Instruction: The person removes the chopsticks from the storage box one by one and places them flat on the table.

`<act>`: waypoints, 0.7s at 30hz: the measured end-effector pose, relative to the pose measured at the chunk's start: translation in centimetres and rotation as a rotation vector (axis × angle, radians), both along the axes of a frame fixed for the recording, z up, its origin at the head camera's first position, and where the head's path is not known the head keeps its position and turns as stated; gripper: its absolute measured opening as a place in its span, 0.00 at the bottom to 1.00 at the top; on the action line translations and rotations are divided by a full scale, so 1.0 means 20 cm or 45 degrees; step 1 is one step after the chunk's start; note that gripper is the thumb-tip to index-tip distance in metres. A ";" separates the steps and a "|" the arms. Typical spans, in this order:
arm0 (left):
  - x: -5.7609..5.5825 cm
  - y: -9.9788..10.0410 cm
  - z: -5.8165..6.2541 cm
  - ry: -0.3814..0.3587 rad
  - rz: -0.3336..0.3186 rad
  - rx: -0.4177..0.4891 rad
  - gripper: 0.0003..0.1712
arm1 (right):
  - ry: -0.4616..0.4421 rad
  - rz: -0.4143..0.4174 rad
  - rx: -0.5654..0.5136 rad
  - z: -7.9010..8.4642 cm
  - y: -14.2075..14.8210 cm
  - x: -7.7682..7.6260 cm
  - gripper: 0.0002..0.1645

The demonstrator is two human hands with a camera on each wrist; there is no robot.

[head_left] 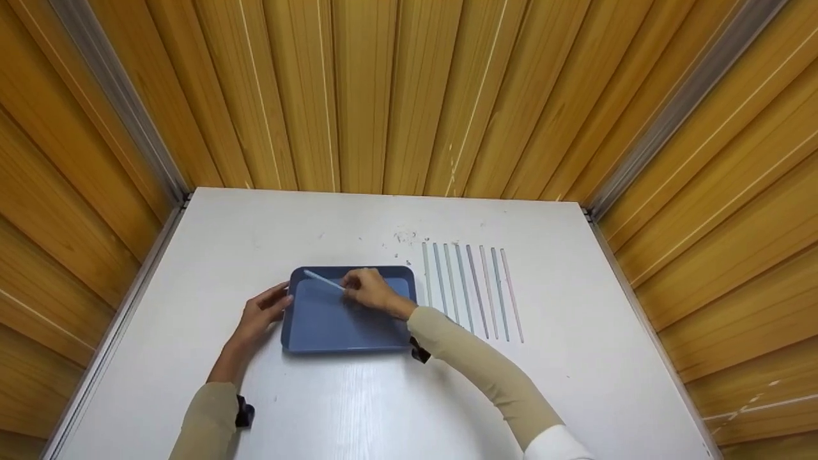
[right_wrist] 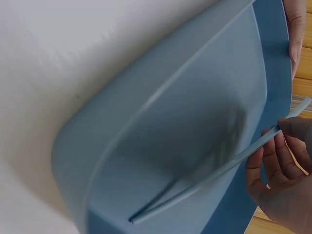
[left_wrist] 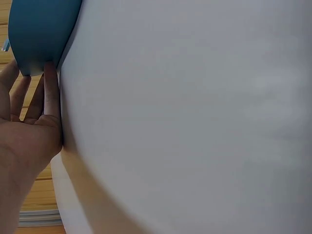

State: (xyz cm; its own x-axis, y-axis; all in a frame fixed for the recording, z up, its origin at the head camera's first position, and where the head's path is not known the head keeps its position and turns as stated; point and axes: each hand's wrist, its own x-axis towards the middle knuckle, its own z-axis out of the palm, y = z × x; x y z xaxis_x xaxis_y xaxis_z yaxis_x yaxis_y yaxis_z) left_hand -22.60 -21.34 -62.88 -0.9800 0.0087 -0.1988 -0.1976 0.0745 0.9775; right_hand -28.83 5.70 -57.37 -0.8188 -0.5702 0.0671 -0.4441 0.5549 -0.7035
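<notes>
A blue rectangular tray (head_left: pixel 348 350) lies on the white table. My right hand (head_left: pixel 369 289) is over the tray and pinches a pale blue straw (head_left: pixel 323 279) between thumb and fingers. In the right wrist view, the straw (right_wrist: pixel 195 186) slants down, its low end at or close to the tray floor; contact is hard to tell. At the tray's left side, my left hand (head_left: pixel 259 316) touches the outer wall with fingertips. The left wrist view shows the fingers of this hand (left_wrist: pixel 29 131) extended against the tray wall (left_wrist: pixel 41 39).
Several thin pastel straws (head_left: pixel 470 281) lie side by side in a row just right of the tray, partly under the right forearm. Small dark specks (head_left: pixel 406 236) mark the table behind them. Wood-patterned panels (head_left: pixel 364 96) enclose the table at the back and sides.
</notes>
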 end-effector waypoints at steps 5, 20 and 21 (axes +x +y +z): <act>0.01 0.00 0.00 0.012 0.005 -0.022 0.34 | 0.002 -0.025 -0.081 0.02 0.01 0.00 0.10; 0.01 0.00 0.00 0.021 -0.021 -0.024 0.34 | 0.019 -0.128 -0.286 0.11 0.10 -0.02 0.12; 0.01 0.00 0.01 0.021 -0.020 -0.017 0.34 | 0.033 -0.132 -0.288 0.12 0.11 -0.02 0.12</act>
State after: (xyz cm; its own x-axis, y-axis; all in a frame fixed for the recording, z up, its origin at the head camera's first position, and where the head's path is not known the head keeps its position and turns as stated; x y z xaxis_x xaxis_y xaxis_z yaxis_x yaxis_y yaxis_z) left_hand -22.48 -21.41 -62.76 -0.9830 0.0214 -0.1824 -0.1798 0.0906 0.9795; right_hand -29.22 7.92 -55.00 -0.8686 -0.4511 0.2053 -0.4124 0.4281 -0.8042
